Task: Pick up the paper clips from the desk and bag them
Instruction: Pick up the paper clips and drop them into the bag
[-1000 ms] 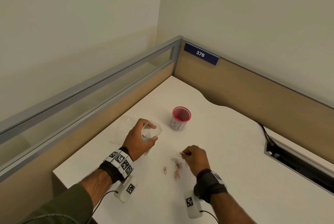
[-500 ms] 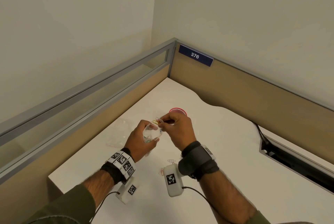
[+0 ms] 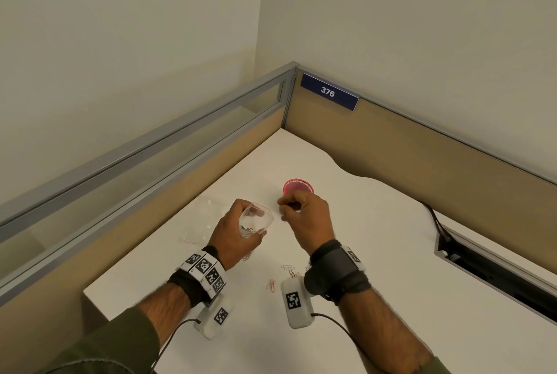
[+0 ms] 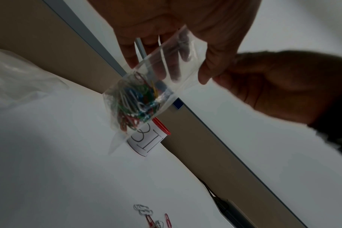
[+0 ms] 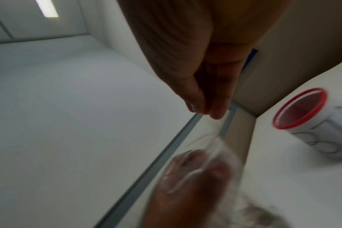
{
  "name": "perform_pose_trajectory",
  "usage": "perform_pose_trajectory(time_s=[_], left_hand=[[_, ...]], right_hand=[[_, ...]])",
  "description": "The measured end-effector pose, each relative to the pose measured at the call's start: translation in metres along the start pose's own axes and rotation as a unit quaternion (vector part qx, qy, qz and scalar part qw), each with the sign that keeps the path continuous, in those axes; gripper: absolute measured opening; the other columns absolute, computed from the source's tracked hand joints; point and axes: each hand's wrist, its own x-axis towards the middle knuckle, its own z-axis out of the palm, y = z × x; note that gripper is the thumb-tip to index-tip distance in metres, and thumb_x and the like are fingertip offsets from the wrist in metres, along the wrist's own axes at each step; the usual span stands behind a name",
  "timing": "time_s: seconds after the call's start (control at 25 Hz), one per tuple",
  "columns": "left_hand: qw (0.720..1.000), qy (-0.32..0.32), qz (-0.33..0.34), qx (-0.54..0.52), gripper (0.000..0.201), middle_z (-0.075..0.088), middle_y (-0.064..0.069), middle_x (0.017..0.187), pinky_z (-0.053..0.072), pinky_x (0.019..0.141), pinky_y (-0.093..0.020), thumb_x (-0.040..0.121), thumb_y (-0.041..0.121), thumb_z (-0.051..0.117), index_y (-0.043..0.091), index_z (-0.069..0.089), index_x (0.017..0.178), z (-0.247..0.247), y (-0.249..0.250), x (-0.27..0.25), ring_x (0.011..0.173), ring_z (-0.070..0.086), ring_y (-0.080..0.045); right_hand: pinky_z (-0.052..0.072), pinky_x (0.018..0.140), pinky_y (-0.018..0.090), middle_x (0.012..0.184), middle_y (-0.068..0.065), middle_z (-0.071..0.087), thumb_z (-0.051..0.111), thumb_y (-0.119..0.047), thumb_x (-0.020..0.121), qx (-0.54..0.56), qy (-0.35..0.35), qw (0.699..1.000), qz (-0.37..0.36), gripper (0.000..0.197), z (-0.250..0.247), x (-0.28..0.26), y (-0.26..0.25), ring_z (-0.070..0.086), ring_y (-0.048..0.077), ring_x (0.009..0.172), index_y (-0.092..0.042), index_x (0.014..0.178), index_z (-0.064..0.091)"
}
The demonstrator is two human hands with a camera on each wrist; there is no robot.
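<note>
My left hand grips a small clear plastic bag above the white desk, its mouth held open. In the left wrist view the bag holds a bunch of coloured paper clips at its bottom. My right hand hovers just right of the bag's mouth with fingers curled. Its thumb and fingertips are pressed together, and no clip shows between them. Several loose paper clips and one pink clip lie on the desk near my right wrist.
A red-rimmed cup with a white label stands just behind my right hand. Another crumpled clear bag lies left of my left hand. Partition walls close the back and left sides. A dark cable slot runs along the right.
My right hand lifted clips from the desk pile to the bag's mouth. The clips it pinched there no longer show, and it has drawn slightly right. My left hand kept holding the bag.
</note>
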Motion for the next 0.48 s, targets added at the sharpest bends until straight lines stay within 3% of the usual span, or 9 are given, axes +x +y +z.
perform_pose_trajectory(time_s=[0.12, 0.24, 0.36, 0.48], left_hand=[[1.000, 0.007, 0.012, 0.000, 0.044, 0.065, 0.010, 0.115, 0.048, 0.091, -0.018, 0.077, 0.014, 0.078, 0.025, 0.053, 0.112, -0.004, -0.003, 0.000, 0.116, 0.059, -0.008], [1.000, 0.012, 0.007, -0.006, 0.045, 0.065, 0.010, 0.115, 0.048, 0.088, -0.012, 0.078, 0.013, 0.078, 0.023, 0.053, 0.113, -0.008, -0.006, -0.001, 0.116, 0.059, -0.008], [1.000, 0.016, 0.005, -0.003, 0.044, 0.065, 0.010, 0.116, 0.047, 0.088, -0.012, 0.078, 0.013, 0.078, 0.023, 0.053, 0.113, -0.011, -0.008, -0.003, 0.117, 0.059, -0.008], [1.000, 0.016, 0.004, -0.002, 0.043, 0.065, 0.011, 0.116, 0.046, 0.086, -0.009, 0.078, 0.012, 0.077, 0.022, 0.053, 0.112, -0.011, -0.009, -0.004, 0.117, 0.059, -0.009]], right_hand=[[0.054, 0.088, 0.032, 0.100, 0.002, 0.071, 0.060, -0.005, 0.085, -0.137, -0.033, 0.988, 0.059, 0.018, -0.003, 0.001, 0.063, 0.066, 0.019, 0.091, -0.013, 0.095, 0.072], [0.045, 0.100, 0.031, 0.121, 0.006, 0.061, 0.053, -0.005, 0.088, -0.259, -0.137, 0.945, 0.145, 0.028, 0.007, -0.019, 0.121, 0.056, 0.022, 0.113, -0.016, 0.111, 0.066], [0.044, 0.100, 0.032, 0.126, 0.010, 0.052, 0.045, -0.008, 0.092, -0.309, -0.173, 0.920, 0.170, 0.029, 0.024, -0.041, 0.144, 0.051, 0.026, 0.117, -0.012, 0.118, 0.059], [0.048, 0.095, 0.035, 0.120, 0.012, 0.050, 0.041, -0.005, 0.092, -0.329, -0.191, 0.913, 0.147, 0.028, 0.042, -0.051, 0.140, 0.050, 0.029, 0.113, -0.007, 0.112, 0.060]])
